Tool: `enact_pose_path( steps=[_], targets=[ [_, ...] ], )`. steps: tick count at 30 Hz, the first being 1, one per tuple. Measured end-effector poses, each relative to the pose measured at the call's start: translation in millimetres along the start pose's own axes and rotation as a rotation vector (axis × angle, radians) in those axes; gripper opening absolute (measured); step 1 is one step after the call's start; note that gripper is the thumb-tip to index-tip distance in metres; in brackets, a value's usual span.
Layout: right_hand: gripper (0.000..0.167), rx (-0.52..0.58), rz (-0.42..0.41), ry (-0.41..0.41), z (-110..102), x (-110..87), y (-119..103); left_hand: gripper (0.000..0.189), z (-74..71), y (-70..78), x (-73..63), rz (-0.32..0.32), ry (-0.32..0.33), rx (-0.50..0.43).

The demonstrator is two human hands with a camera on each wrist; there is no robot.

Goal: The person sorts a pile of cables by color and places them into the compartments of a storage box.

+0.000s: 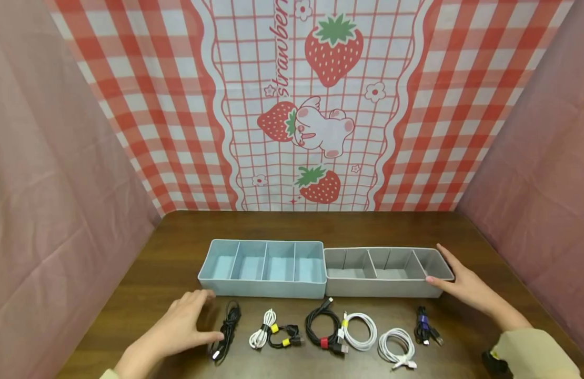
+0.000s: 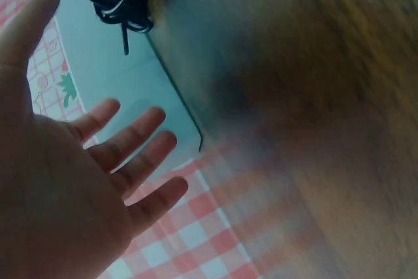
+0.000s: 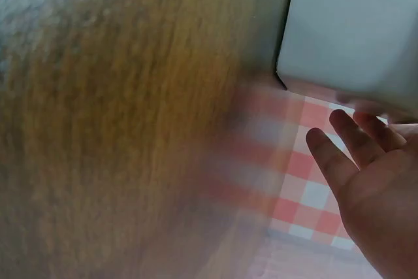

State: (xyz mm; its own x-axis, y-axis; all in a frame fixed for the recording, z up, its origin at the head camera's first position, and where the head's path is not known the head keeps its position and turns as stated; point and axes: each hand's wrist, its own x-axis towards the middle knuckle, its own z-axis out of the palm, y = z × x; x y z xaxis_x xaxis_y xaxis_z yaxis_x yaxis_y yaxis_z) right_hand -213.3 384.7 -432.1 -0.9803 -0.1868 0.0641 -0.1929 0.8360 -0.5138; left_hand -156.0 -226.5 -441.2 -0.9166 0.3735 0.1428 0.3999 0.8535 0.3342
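Note:
My left hand [image 1: 179, 322] is held with its fingers spread, empty, by the front left corner of a light blue four-compartment organizer box [image 1: 268, 288]. Its thumb is over or beside a bundled black cable [image 1: 230, 326]; whether they touch, I cannot tell. In the left wrist view, the left hand [image 2: 78, 161] shows an empty palm. At the right end of a grey divided organizer box [image 1: 382, 288], my right hand [image 1: 469, 287] has its thumb at the front rim and a finger by the back corner. Its fingers look fairly straight in the right wrist view.
Along the front lie a white bundled cable [image 1: 263, 330], a short black cable [image 1: 288, 341], a black coiled cable [image 1: 309, 327], white coiled cables [image 1: 373, 331] [image 1: 384, 351], and a dark cable with a purple tie [image 1: 422, 322]. A checked cloth [image 1: 178, 105] hangs behind.

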Motion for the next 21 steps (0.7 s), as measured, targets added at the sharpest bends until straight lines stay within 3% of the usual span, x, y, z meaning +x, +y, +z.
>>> enact_pose_path(
  steps=[6,15,21],
  targets=[
    [0.09,-0.018,-0.008,0.02,0,1.2,4,0.081,7.0,1.8,3.1,0.092,-0.088,-0.032],
    [0.09,0.007,-0.006,0.011,-1,0.5,4,0.085,10.9,12.4,1.7,0.116,-0.099,0.048],
    [0.089,0.042,-0.02,0.022,0,-0.3,6,0.074,12.5,9.5,-0.8,0.145,-0.105,0.074]
  ],
)
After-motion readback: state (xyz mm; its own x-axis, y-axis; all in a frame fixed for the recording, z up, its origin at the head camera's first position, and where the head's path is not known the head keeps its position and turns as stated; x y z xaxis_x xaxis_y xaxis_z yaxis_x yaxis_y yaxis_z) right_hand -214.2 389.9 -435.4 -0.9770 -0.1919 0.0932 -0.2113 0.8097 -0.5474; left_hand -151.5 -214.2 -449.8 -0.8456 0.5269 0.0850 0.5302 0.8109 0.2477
